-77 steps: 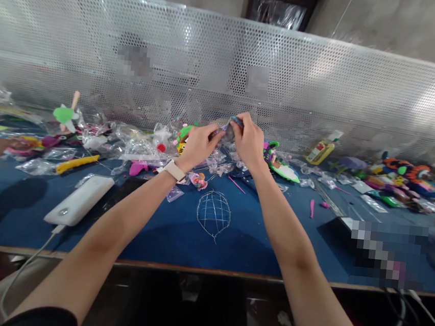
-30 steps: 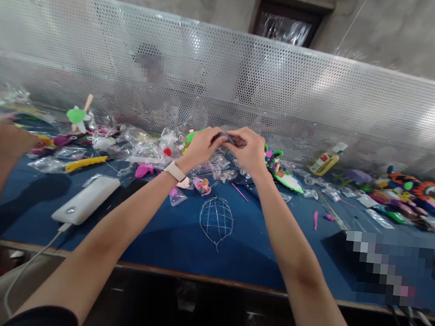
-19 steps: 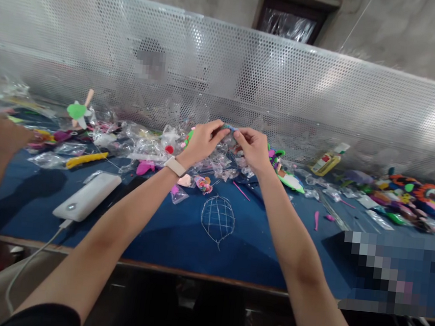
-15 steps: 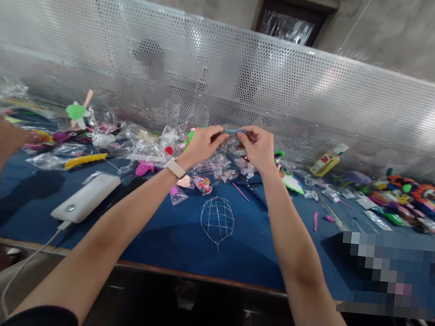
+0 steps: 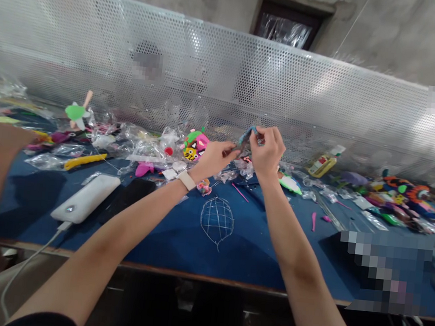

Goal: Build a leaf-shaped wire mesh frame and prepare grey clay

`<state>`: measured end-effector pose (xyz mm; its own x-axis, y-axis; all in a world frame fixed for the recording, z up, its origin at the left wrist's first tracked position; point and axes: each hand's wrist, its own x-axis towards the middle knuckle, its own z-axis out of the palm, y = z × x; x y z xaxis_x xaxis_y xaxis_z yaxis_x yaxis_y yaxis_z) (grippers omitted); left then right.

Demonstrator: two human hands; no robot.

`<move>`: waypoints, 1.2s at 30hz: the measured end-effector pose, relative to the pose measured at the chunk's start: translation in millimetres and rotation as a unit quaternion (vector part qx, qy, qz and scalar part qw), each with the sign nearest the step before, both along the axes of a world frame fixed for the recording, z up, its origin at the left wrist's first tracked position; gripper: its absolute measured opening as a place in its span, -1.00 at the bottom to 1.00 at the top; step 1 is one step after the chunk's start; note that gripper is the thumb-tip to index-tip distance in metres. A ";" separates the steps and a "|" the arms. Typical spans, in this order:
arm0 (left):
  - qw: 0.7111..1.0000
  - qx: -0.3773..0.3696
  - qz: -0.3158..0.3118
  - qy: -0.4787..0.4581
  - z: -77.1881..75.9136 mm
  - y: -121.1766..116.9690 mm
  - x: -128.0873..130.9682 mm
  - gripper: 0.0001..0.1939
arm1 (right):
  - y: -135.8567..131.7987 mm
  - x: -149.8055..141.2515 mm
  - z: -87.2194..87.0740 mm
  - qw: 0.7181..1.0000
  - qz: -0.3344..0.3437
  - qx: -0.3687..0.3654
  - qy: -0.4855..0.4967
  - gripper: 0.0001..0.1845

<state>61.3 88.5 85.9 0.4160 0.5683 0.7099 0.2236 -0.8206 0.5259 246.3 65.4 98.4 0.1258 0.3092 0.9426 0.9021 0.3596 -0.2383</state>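
Observation:
Above the far part of the table, my left hand (image 5: 215,158) and my right hand (image 5: 268,150) pinch the two ends of a marbled blue-grey strip of modelling clay (image 5: 245,136). It slants upward from the left fingertips to the right ones, bent near the top. Nearer to me, a leaf-shaped wire frame (image 5: 218,218) with a wire grid lies flat on the blue table (image 5: 247,258). Beyond my left hand sits a colourful clay figure (image 5: 193,148) with a yellow cat face. A small multicoloured clay lump (image 5: 204,187) lies just past my left wrist.
A white power bank (image 5: 87,199) with a cable and a dark phone (image 5: 133,198) lie left. Plastic packets (image 5: 138,142) line the perforated metal panel (image 5: 211,65). A bottle of yellow liquid (image 5: 323,164) leans back right. Another person's hand (image 5: 0,142) is at the left.
My hands were close together over the clay; now they have shifted right and the right is raised, with the strip stretched slantwise between them. The wire frame has stayed in place.

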 end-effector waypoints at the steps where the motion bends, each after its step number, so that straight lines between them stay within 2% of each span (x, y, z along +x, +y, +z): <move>1: 1.000 -0.013 -0.001 -0.020 -2.6 -1.3 4.3 -0.70 | -0.8 -4.0 -1.5 1.000 0.011 -0.004 -0.008 -0.86; 6: 0.983 -0.054 0.031 -0.172 -1.8 0.9 11.2 -0.72 | -5.4 -30.6 -8.0 0.990 0.117 -0.038 -0.070 -0.74; 9: 0.973 -0.101 -0.015 -0.207 1.8 2.7 8.6 -0.76 | -5.6 -38.0 -10.0 0.983 0.158 -0.031 -0.091 -0.68; 11: 0.972 -0.101 -0.040 -0.210 2.7 3.5 6.2 -0.75 | -5.1 -37.5 -9.4 0.980 0.176 -0.033 -0.088 -0.67; 14: 0.982 -0.042 -0.016 -0.182 3.6 6.9 0.8 -0.69 | -5.1 -32.7 -5.7 0.973 0.220 -0.039 -0.059 -0.77; 17: 0.991 -0.007 -0.010 -0.132 6.1 12.1 -6.0 -0.68 | -5.7 -27.7 -0.7 0.966 0.252 -0.043 0.032 -0.86; 19: 0.995 0.003 -0.026 -0.100 7.7 13.7 -9.3 -0.74 | -6.2 -26.1 1.4 0.965 0.234 -0.048 0.111 -0.73; 21: 0.997 0.019 -0.031 -0.072 8.4 12.6 -10.5 -0.78 | -6.6 -26.2 2.0 0.963 0.218 -0.085 0.137 -0.56; 25: 0.999 0.038 -0.018 -0.026 6.0 6.9 -6.8 -0.74 | -4.2 -29.5 0.0 0.967 0.177 -0.171 0.068 -0.38; 28: 0.999 0.042 -0.014 -0.008 2.1 3.5 -2.1 -0.68 | 5.0 -22.3 -1.6 0.980 0.116 -0.158 0.040 -0.31; 32: 0.999 0.042 -0.024 0.014 -5.8 -0.2 2.9 -0.72 | 23.1 25.7 -1.6 0.990 0.034 -0.100 0.090 -0.23; 35: 0.999 -0.006 -0.047 0.001 -12.9 0.7 7.1 -0.68 | 31.2 73.9 -0.4 0.988 -0.043 -0.046 0.138 -0.09; 36: 0.998 -0.035 -0.058 -0.019 -14.9 2.5 8.8 -0.66 | 32.1 84.6 -0.2 0.991 -0.029 -0.061 0.113 -0.08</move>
<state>70.2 91.0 71.0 0.4551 0.5671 0.6865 0.1084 -0.8005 0.5895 330.9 97.6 98.2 0.3509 0.4058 0.8439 0.8387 0.2646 -0.4759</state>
